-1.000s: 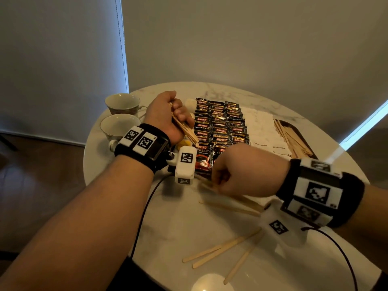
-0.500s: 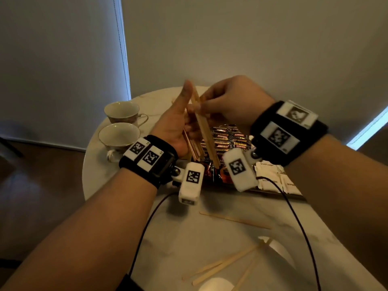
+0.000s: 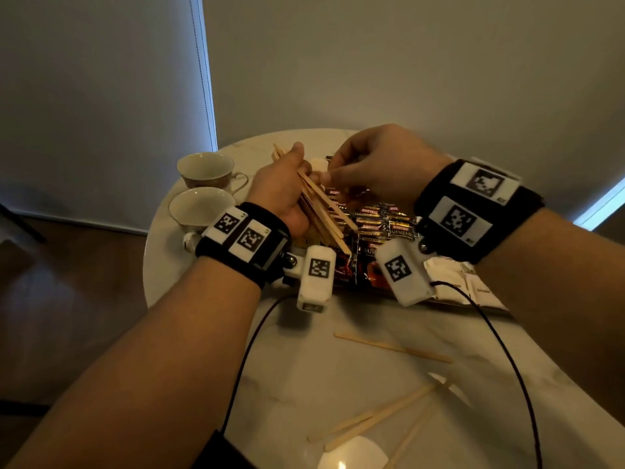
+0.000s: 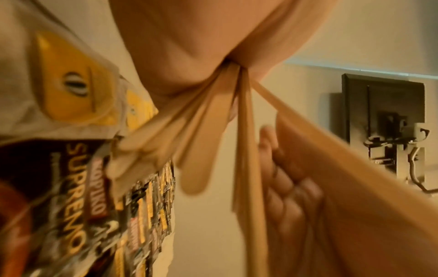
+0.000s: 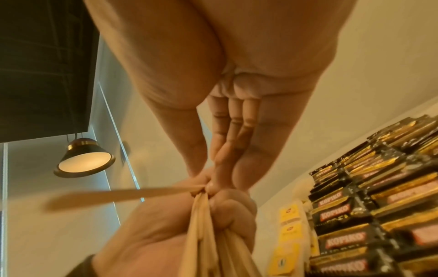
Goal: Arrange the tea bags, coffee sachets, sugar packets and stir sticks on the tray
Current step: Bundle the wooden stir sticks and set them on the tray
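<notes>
Nearest on the round marble counter [image 3: 297,377] lie loose stir sticks [image 3: 372,419], a few crossing at the near edge and one [image 3: 392,347] lying alone a little farther in. Beyond them, dark coffee sachets [image 3: 382,228] lie in overlapping rows, with white sugar packets [image 3: 453,282] just to their right. The wrist views show yellow-labelled tea bags [image 5: 290,234] to the left of the sachets.

Both hands are raised over the sachets. The left hand [image 3: 287,194] has its grip curled tight round a bundle of stir sticks [image 3: 324,211], which fan out below the fist toward the near right. The right hand [image 3: 375,164] meets it from the right, its thumb and fingertips pinching one stick [image 5: 123,195] at the top of the bundle; the other fingers lie folded into the palm.

On the far left of the counter stand two teacups [image 3: 203,206], one behind the other, apart from the hands.
</notes>
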The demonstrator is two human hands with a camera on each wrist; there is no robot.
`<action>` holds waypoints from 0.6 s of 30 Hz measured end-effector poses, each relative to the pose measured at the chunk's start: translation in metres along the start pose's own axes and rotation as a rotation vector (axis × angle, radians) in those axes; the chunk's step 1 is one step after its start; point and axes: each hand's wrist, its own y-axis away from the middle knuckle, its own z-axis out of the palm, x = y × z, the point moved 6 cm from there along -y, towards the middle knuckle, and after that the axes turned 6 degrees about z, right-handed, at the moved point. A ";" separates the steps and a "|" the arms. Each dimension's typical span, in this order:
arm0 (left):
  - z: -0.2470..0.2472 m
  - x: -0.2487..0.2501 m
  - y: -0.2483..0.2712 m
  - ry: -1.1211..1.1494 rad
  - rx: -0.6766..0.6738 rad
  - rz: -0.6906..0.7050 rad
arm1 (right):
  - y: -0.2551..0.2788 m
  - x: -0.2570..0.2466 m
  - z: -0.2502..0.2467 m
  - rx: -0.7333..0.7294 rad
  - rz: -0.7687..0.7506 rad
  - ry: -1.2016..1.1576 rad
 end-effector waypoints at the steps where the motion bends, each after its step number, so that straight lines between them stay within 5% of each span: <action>1: -0.003 0.002 -0.003 0.005 0.029 0.011 | 0.007 0.004 -0.003 -0.027 0.022 0.033; 10: -0.021 0.015 -0.012 0.109 0.128 0.023 | 0.072 0.061 0.035 -0.492 0.049 0.846; 18: -0.017 0.015 -0.005 0.119 0.112 0.025 | 0.086 0.071 0.060 -0.421 -0.170 1.105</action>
